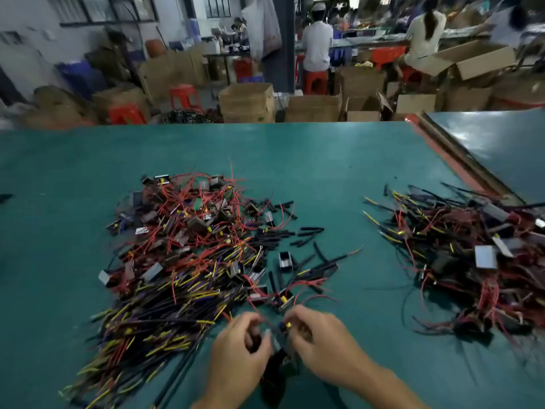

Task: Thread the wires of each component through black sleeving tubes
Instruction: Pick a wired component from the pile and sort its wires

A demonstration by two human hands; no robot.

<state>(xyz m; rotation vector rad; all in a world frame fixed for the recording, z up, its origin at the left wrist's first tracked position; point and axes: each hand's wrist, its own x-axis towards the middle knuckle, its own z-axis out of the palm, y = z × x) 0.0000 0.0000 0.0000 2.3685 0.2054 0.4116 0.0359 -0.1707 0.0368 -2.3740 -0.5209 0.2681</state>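
Left hand (240,346) and right hand (320,340) are pinching one blurry component (282,328), bottom centre. Wire heap (188,246) is sitting mid-left.

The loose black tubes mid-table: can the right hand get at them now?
Probably yes: the tubes lie uncovered on the green table beyond the right hand, though it first must release the component it pinches.
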